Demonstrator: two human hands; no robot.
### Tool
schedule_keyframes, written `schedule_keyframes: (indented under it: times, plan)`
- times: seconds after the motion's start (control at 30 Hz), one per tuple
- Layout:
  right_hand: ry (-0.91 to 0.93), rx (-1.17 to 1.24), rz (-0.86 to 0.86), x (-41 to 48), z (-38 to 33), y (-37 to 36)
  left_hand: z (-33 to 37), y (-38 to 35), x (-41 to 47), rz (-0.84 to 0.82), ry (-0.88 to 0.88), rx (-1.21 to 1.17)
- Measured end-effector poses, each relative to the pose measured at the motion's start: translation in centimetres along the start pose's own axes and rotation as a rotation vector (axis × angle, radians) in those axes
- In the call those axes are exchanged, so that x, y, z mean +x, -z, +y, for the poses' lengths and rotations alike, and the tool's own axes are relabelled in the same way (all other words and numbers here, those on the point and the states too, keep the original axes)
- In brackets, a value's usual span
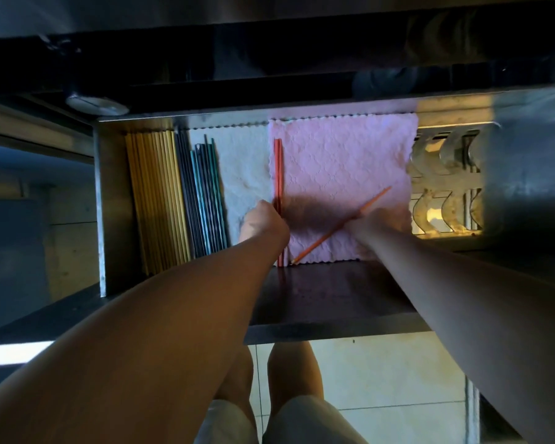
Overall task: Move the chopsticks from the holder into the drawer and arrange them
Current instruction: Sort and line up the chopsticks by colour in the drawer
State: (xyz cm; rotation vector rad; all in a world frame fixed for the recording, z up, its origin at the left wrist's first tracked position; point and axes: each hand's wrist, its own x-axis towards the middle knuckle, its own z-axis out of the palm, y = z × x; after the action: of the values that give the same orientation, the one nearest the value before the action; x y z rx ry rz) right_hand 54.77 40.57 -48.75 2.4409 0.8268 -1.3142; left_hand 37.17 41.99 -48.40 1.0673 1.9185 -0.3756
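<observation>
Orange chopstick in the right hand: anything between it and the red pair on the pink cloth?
Nothing visible. Only bare pink cloth lies between the orange chopstick, held slanted by the right hand, and the red pair. The left hand holds the red pair's near part.

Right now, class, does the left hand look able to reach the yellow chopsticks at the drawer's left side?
Probably yes. The left hand, gripping the red pair, is close; the dark chopsticks between lie flat, and nothing covers the yellow chopsticks. The right hand holds an orange chopstick.
</observation>
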Motion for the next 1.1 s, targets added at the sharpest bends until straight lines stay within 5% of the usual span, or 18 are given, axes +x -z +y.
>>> schedule_keyframes:
  times: [0.17, 0.43, 0.8, 1.1]
  plan:
    - [-0.003, 0.251, -0.013, 0.5, -1.1, -1.0, 0.0, -0.2, 0.6, -0.035, 0.001, -0.006]
    - [-0.068, 0.286, 0.0, 1.0, -1.7, -1.4, -1.3, 0.6, 1.1, -0.105, -0.019, -0.217]
    - [0.453, 0.307, 0.026, -2.1, -6.4, -4.7, -6.8, 3.5, 1.7, -0.03, -0.007, -0.372]
    - [0.524, 0.115, 0.006, -3.0, -12.3, -10.3, -9.4, 5.0, 2.3, 0.047, -0.023, -0.366]
